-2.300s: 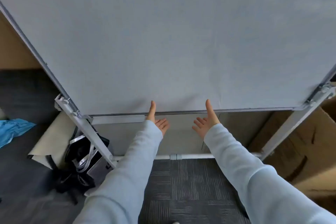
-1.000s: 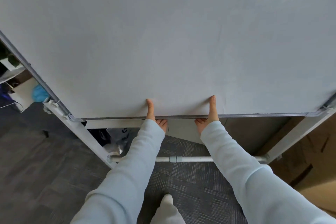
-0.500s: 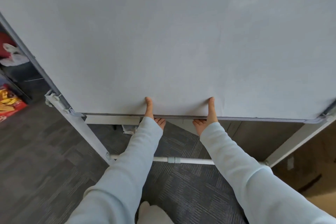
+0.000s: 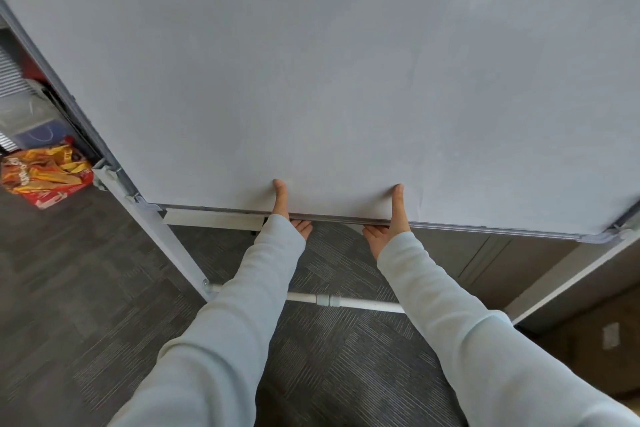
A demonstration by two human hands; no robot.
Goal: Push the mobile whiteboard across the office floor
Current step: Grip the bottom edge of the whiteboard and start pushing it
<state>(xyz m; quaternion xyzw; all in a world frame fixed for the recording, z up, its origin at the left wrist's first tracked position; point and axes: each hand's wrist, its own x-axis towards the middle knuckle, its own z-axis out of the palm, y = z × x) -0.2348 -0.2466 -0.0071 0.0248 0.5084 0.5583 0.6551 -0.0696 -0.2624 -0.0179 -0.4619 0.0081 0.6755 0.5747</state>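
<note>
Whiteboard [image 4: 346, 80] fills most of the view, big blank grey-white panel in a metal frame, tilted toward the person. Both hands clamp its bottom edge near the middle. Left hand [image 4: 289, 215]: thumb flat up the front face, fingers [image 4: 301, 227] curled under the lower rail, so it is gripping the board's edge. Right hand [image 4: 389, 222]: same hold, thumb up the face, fingers [image 4: 372, 230] tucked beneath the rail. Hands are apart, side by side, both arms in pale blue sleeves [image 4: 242, 305] stretched forward. Short white marker tray [image 4: 211, 219] hangs under the rail just left of the left hand. Stand's left leg [image 4: 173, 246] slants down from the board's lower left corner to a white crossbar [image 4: 346, 302] that runs low over the dark grey carpet tiles [image 4: 86, 288]. Right leg [image 4: 571, 277] slants down from the lower right corner. Orange-and-red bag [image 4: 45, 177] sits on the floor past the board's left edge, well clear of the stand. Brown cabinet or panel [image 4: 485, 263] stands behind the board, lower right.
</note>
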